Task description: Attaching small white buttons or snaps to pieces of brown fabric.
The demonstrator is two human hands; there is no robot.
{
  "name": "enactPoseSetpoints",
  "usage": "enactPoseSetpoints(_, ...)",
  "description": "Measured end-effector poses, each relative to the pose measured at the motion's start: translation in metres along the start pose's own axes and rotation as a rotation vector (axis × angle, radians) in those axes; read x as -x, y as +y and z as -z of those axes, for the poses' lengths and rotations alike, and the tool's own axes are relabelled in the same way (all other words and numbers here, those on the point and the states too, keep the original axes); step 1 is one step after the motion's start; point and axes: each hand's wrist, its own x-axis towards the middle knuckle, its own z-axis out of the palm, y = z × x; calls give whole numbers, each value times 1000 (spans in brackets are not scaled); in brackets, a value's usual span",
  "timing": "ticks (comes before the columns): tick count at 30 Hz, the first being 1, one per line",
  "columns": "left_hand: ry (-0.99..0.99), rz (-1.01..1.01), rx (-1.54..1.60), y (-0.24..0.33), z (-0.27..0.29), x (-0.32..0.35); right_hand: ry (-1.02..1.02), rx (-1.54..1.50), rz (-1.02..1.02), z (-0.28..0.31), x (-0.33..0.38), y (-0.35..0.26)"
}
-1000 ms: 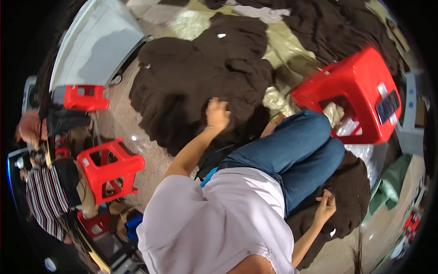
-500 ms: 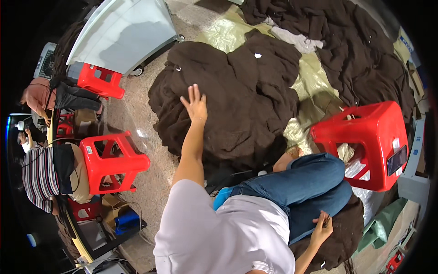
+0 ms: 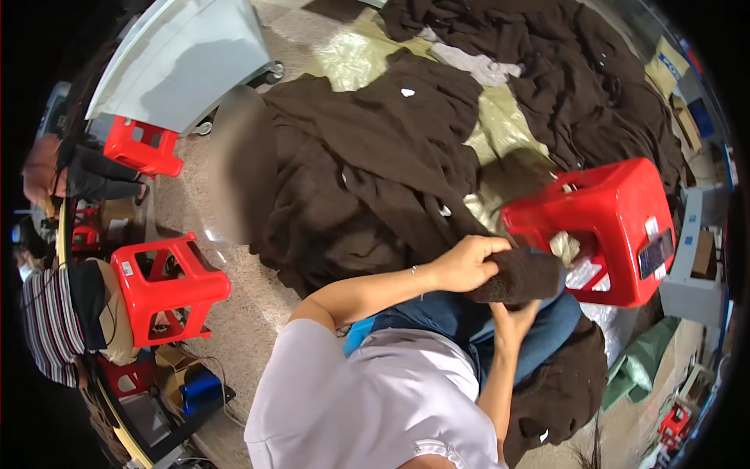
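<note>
A large heap of dark brown knitted garments [image 3: 336, 195] lies on the floor before me. One brown garment stretches from the heap to my lap, and its folded end [image 3: 522, 277] is between my hands. My left hand [image 3: 462, 266] grips the upper left edge of this end, fingers curled inward. My right hand [image 3: 512, 322] holds it from below, with some fingers hidden behind the cloth. Beneath both hands are my legs in blue jeans [image 3: 418, 313]. More brown cloth [image 3: 558, 391] lies beside my right thigh.
A red plastic stool [image 3: 625, 227] with a phone [image 3: 655, 252] on it stands at the right. Yellowish plastic sheeting [image 3: 508, 117] lies under the garments. Other red stools [image 3: 168, 289], a wheeled grey cart [image 3: 187, 62] and a seated person [image 3: 55, 313] in stripes are at the left.
My left hand has left the heap and come to my lap, closing on a brown garment drawn along with it. My right hand has risen to hold the same cloth. The view has shifted slightly.
</note>
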Motion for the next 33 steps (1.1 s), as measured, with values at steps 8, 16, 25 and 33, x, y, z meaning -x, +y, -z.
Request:
enactPoseSetpoints(8,261,57,-237,-72,14,14,533,-340,-375,71,-8,-42)
enactPoseSetpoints(16,1183,489,-560,-234,69,86,629,-423,-265,165,4,-20)
enactPoseSetpoints(25,928,443,318,-238,122,42,692,-412,-202,183,-46,-25)
enactPoseSetpoints(33,756,231,363,-187,65,-15,864,-269,-150,226,-60,-35)
